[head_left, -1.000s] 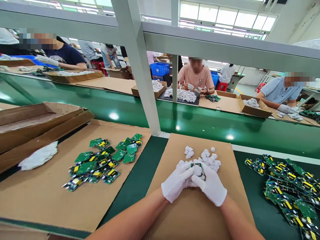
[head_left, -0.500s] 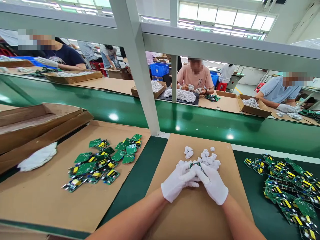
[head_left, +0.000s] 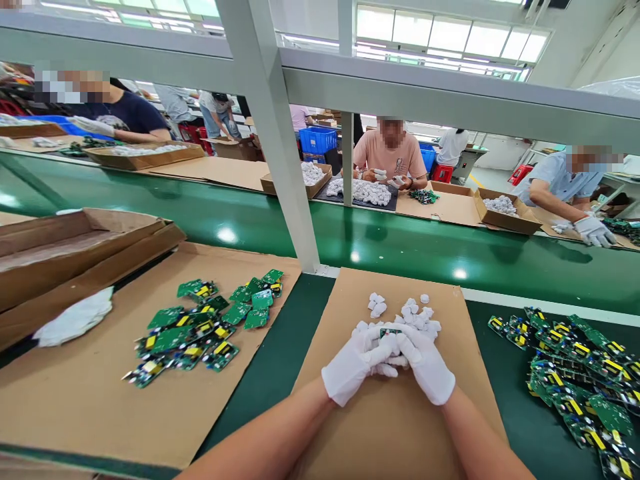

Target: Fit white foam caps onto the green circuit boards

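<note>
Both my hands wear white gloves and meet over a cardboard sheet [head_left: 360,427]. Between them is a small green circuit board [head_left: 389,332], mostly covered by the fingers. My left hand [head_left: 354,363] is closed on the board's left side. My right hand [head_left: 425,363] closes on it from the right, thumb and fingertips pressed close to the left ones. Whether a white piece is also between the fingers I cannot tell. Just beyond the hands lies a pile of small white pieces [head_left: 423,320], with a smaller cluster [head_left: 377,305] to its left.
Green circuit boards with yellow parts [head_left: 195,333] lie heaped on cardboard at left, and more boards [head_left: 575,373] at right. A white glove [head_left: 75,319] rests near a cardboard box [head_left: 90,233]. A grey post [head_left: 285,153] rises ahead. Co-workers sit across the green conveyor [head_left: 400,247].
My hands stay in nearly the same place, with the right thumb and fingers shifted slightly around the board. Across the conveyor at right, a co-worker's gloved hand has moved toward the belt.
</note>
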